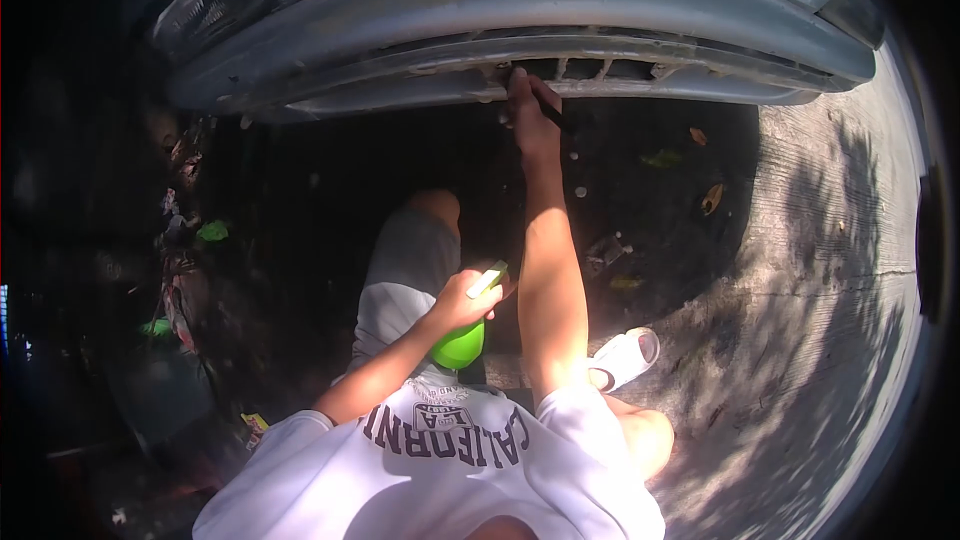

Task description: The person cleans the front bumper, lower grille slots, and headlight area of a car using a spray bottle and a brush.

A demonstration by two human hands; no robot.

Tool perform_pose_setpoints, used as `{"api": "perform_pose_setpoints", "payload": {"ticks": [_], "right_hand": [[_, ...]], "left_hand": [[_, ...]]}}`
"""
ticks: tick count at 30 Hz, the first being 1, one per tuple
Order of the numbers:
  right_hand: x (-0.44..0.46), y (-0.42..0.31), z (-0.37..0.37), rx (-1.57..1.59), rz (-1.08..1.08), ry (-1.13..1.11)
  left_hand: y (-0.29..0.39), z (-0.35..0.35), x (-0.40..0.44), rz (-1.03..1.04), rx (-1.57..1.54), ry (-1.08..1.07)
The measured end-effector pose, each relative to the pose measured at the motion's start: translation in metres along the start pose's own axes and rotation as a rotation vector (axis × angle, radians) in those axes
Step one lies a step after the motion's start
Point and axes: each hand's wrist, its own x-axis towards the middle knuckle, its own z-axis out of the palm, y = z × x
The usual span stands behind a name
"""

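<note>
Left grip [472, 300], near, clasps a green bottle [460, 345]. Right grip [530, 112], far, clasps a dark tool [548, 103] at the bumper grille [604, 69].

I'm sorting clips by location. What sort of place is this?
Outdoors, probably a paved roadside or driveway: a vehicle's bumper spans the top, sunlit ribbed concrete with tree-like shadows lies at the right, and fallen leaves are scattered below the bumper.

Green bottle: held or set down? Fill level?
Held: the left hand wraps the upper part of the green bottle, its rounded body showing past the fingers. Fill: cannot tell, no liquid line shows.
</note>
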Motion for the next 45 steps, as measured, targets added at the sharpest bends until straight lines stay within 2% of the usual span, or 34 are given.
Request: {"api": "perform_pose_setpoints", "payload": {"ticks": [1, 4, 5, 7, 10, 11, 12, 14, 15, 16, 18, 19, 21, 22, 24, 25, 26, 27, 28, 30, 31, 32, 34, 35, 36, 38, 39, 40, 42, 43, 44, 45], "right_hand": [[0.008, 0.002, -0.011, -0.051, -0.018, -0.027], [0.005, 0.001, -0.017, -0.280, -0.230, 0.274], [0.003, 0.005, -0.009, -0.284, -0.224, 0.267], [0.004, 0.014, 0.007, -0.049, -0.080, -0.015], [0.019, 0.005, -0.024, -0.068, -0.151, 0.037], [0.014, 0.002, -0.024, -0.216, -0.234, 0.138], [0.014, 0.010, -0.017, -0.225, -0.232, 0.137], [0.016, 0.030, -0.005, -0.205, -0.398, 0.080], [0.007, 0.019, -0.005, -0.020, -0.078, -0.071], [0.000, 0.008, -0.008, -0.015, -0.081, -0.067], [-0.012, -0.008, -0.013, -0.005, 0.126, -0.050], [-0.015, -0.008, -0.013, 0.006, 0.121, -0.041], [-0.021, -0.005, -0.009, -0.414, -0.384, 0.363], [-0.021, -0.001, -0.001, -0.542, -0.502, 0.361], [-0.017, 0.018, 0.010, -0.469, -0.548, 0.272], [-0.024, 0.010, 0.015, -0.468, -0.546, 0.288], [-0.032, 0.002, 0.018, -0.424, -0.441, 0.269], [-0.037, -0.006, 0.020, -0.378, -0.337, 0.248], [-0.035, -0.006, 0.019, -0.375, -0.337, 0.259], [-0.030, -0.003, 0.018, -0.549, -0.407, 0.498], [-0.023, 0.004, 0.017, -0.587, -0.457, 0.499], [-0.020, 0.010, 0.015, -0.583, -0.449, 0.504], [-0.015, 0.002, 0.008, 0.071, -0.028, -0.006], [-0.014, -0.001, 0.000, 0.078, 0.037, -0.022], [-0.015, 0.000, -0.001, 0.079, 0.035, -0.019], [-0.014, 0.004, -0.002, -0.306, -0.528, 0.432], [-0.010, 0.009, 0.003, -0.494, -0.627, 0.533], [-0.011, 0.017, 0.006, -0.495, -0.626, 0.529], [-0.016, 0.028, 0.009, -0.192, -0.295, 0.032], [-0.025, 0.003, 0.003, -0.085, -0.113, -0.029], [-0.025, 0.000, -0.002, -0.080, -0.113, -0.025], [-0.024, -0.002, -0.005, -0.224, -0.315, 0.163]], "left_hand": [[0.002, -0.003, 0.001, -0.008, 0.049, -0.004], [0.022, -0.009, -0.015, 0.014, -0.039, 0.033], [0.007, -0.008, -0.010, 0.009, -0.042, 0.023], [0.001, -0.001, -0.006, -0.016, -0.058, 0.022], [0.009, -0.007, -0.009, -0.097, -0.028, 0.038], [0.006, -0.006, -0.011, -0.066, -0.053, 0.050], [0.005, -0.002, -0.012, -0.032, -0.082, 0.057], [0.001, 0.003, -0.010, 0.002, -0.102, 0.042], [-0.002, 0.004, -0.009, 0.032, -0.112, 0.039], [-0.008, 0.007, -0.005, 0.033, -0.105, 0.038], [-0.015, 0.013, -0.002, 0.101, -0.022, 0.043], [-0.006, 0.013, -0.009, 0.124, -0.105, 0.079], [-0.017, 0.015, -0.001, 0.169, -0.067, 0.089], [-0.019, 0.017, 0.000, 0.208, -0.041, 0.095], [-0.027, 0.018, 0.003, 0.125, -0.026, 0.058], [-0.037, 0.017, 0.008, 0.209, 0.100, 0.045], [-0.047, 0.018, 0.013, 0.292, 0.225, 0.034], [-0.059, 0.025, 0.015, 0.378, 0.174, 0.124], [-0.065, 0.029, 0.014, 0.381, 0.183, 0.117], [-0.066, 0.033, 0.013, 0.433, 0.187, 0.298], [-0.062, 0.030, 0.015, 0.463, 0.190, 0.201], [-0.060, 0.029, 0.011, 0.458, 0.196, 0.195], [-0.043, 0.026, 0.007, 0.266, 0.084, 0.135], [-0.041, 0.027, 0.005, 0.268, 0.082, 0.136], [-0.039, 0.026, 0.002, 0.257, 0.061, 0.125], [-0.032, 0.020, 0.004, 0.256, 0.044, 0.115], [-0.029, 0.020, 0.003, 0.198, 0.045, 0.116], [-0.029, 0.020, 0.001, 0.138, 0.047, 0.115], [-0.043, 0.025, 0.006, 0.213, 0.030, 0.098], [-0.039, 0.027, 0.004, 0.183, 0.044, 0.098], [-0.035, 0.026, 0.001, 0.152, 0.063, 0.098], [-0.023, 0.023, -0.004, 0.152, 0.073, 0.096]]}}
